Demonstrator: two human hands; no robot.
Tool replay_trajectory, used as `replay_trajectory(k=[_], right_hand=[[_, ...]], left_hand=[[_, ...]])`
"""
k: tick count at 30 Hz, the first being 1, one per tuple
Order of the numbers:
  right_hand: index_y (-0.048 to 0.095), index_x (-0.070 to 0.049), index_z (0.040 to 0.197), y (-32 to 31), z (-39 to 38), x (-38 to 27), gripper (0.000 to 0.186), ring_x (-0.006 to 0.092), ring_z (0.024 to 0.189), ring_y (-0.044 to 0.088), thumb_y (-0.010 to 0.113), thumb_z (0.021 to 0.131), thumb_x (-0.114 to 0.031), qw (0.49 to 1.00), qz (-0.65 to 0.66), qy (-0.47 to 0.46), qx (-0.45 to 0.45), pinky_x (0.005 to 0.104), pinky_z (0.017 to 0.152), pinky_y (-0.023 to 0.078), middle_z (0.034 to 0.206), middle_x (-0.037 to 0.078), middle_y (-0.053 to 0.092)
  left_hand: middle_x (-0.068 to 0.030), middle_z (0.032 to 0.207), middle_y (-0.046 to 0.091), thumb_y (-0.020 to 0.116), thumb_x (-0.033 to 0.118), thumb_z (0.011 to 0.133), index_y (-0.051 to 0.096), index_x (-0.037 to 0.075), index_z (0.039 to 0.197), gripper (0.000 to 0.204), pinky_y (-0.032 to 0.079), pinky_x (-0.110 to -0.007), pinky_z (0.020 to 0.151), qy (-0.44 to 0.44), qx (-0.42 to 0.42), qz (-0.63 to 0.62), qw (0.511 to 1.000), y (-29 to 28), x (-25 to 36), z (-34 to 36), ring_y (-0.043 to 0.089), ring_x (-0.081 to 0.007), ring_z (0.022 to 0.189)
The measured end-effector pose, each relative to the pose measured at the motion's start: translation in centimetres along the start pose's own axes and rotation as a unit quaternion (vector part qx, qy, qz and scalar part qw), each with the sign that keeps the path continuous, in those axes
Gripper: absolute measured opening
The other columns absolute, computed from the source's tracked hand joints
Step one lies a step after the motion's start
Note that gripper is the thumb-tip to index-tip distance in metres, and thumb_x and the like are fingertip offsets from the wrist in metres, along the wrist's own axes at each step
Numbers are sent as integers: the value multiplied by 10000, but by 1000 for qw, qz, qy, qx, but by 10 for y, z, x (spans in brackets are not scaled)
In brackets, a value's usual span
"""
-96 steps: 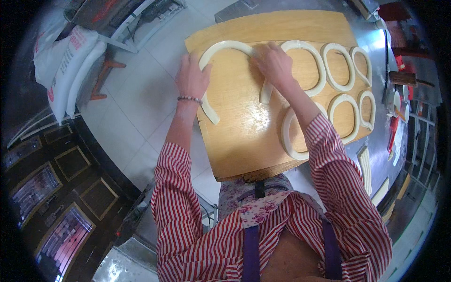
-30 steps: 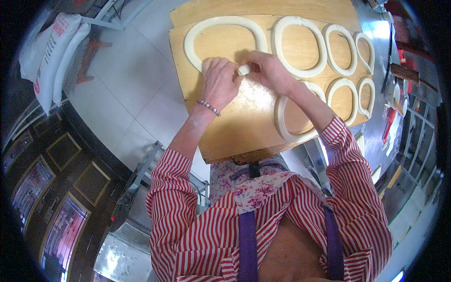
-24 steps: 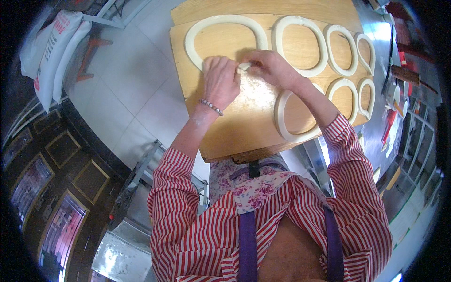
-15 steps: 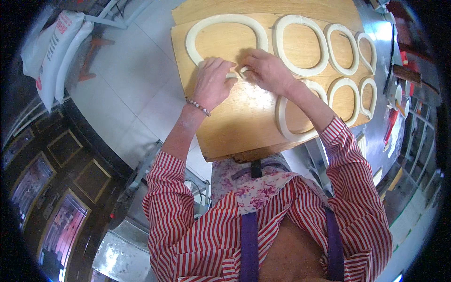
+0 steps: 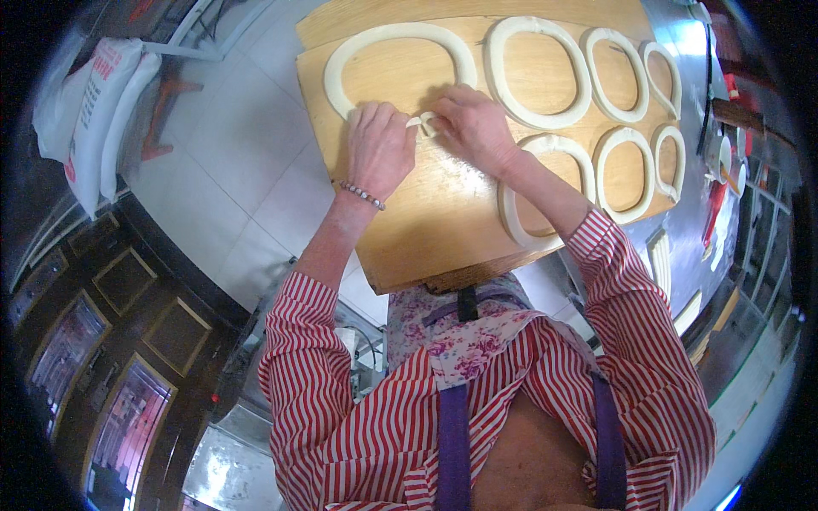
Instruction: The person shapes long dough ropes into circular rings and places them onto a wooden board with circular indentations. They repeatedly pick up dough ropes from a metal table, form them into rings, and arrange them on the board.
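My left hand, a bead bracelet at its wrist, is closed on the left end of a pale dough loop lying on the wooden board. Just to its right my right hand has curled fingers on the loop's other end. Between my fingertips the two ends sit close together; whether they touch I cannot tell. To the right, several finished-looking oval dough rings lie in two rows on the same board.
White sacks rest by an orange stool on the left, above a dark panelled door. A metal counter along the right holds bowls, red items and pale strips. Tiled floor shows left of the board.
From 3.2 seconds ago, both hands have come together at the loop's near side, drawing its ends inward. Over the last second they have shifted only slightly, and the view has moved a little.
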State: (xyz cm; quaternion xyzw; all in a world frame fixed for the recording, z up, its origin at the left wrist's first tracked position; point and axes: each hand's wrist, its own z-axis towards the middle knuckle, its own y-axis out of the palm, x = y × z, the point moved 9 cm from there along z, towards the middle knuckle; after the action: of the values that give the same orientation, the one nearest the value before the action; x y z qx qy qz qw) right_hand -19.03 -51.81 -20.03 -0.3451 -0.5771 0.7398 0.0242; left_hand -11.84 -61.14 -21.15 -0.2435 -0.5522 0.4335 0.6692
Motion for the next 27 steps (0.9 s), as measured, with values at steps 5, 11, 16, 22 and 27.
replay_trajectory(k=[5,11,16,22,27], right_hand=[[666,-52,925,-3,-1,-3,166,306,853,612,700,766,-86,999,1,3,46,409,741,517,981,92,641],[700,-88,912,1,-4,-5,160,256,892,614,689,758,-128,997,-15,17,68,395,778,492,917,61,635],[712,-88,898,4,-8,-7,154,245,893,609,692,747,-109,997,1,13,74,385,768,483,938,47,647],[720,-85,929,7,-11,-11,191,229,901,606,694,740,-94,997,0,-6,73,373,787,481,977,27,658],[726,-88,949,10,-11,-11,211,222,915,605,725,742,-130,999,0,-13,33,378,812,477,1001,20,660]], left_hand=[[-118,883,590,695,115,817,637,48,877,107,396,-441,848,-11,42,-52,998,0,-4,-2,540,-322,915],[-104,896,599,703,107,810,637,61,881,107,393,-442,846,-4,61,-54,997,1,-4,-7,541,-315,906],[-91,923,618,717,97,802,659,51,911,132,412,-422,849,14,73,-48,996,-1,0,-11,560,-296,911],[-85,928,622,725,74,789,669,33,915,144,422,-416,848,25,88,-51,994,-1,4,-16,565,-292,912],[-80,948,630,721,89,797,686,47,957,169,413,-418,888,31,65,-45,996,-4,4,-16,570,-282,931]])
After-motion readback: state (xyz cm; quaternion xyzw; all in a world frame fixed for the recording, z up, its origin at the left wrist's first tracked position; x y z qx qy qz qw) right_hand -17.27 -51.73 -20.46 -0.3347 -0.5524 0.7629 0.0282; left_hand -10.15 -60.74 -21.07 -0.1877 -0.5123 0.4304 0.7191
